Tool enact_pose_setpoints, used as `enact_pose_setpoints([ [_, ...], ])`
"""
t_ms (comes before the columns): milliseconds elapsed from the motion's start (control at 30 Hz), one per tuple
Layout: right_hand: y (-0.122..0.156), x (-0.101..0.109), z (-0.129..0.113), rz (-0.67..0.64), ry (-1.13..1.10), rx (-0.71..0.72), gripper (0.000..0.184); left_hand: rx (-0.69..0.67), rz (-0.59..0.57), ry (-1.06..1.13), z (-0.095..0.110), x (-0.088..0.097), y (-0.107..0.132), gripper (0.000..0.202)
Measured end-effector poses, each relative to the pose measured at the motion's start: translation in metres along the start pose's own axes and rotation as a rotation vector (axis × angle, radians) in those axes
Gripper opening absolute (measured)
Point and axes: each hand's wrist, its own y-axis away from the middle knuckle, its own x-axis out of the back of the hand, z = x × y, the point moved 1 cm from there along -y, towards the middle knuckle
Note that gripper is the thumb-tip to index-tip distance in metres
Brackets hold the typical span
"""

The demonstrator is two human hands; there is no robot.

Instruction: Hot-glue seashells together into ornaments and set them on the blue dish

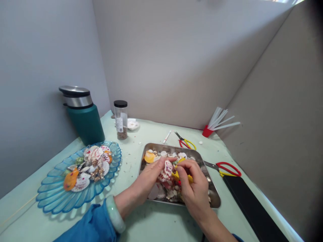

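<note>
My left hand [148,179] is closed on a white scallop shell with red markings [166,169], held over a metal tray [214,200] full of mixed seashells. My right hand [193,183] is closed on a yellow-handled tool [182,174], pressed against the right side of that shell. Both hands hover just above the tray's middle. An orange shell [149,157] lies in the tray's far left corner.
A blue glass shell-shaped dish [54,191] with several shells sits at left. Behind it stand a green thermos [84,116] and a clear jar with a black lid [121,119]. Two red-and-yellow scissors [228,169] [186,143], a red cup of white sticks [214,124], a pen [167,136] and a black flat object [252,210] lie right.
</note>
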Motion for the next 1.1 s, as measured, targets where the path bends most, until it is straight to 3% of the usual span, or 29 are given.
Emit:
enact_pose_setpoints([
  [267,-0.0018,-0.0024,-0.0026,-0.165,0.013,-0.06,0.019,-0.083,0.022,0.015,0.0043,-0.0011,0.001,0.047],
  [600,-0.0006,-0.0022,-0.0026,-0.123,-0.019,-0.04,0.019,-0.121,0.091,0.012,0.0045,0.0036,0.0001,0.02],
  [1100,-0.0009,-0.0022,-0.0027,-0.119,-0.022,0.032,0.013,-0.113,0.095,-0.016,0.0034,0.0035,-0.0009,0.019],
])
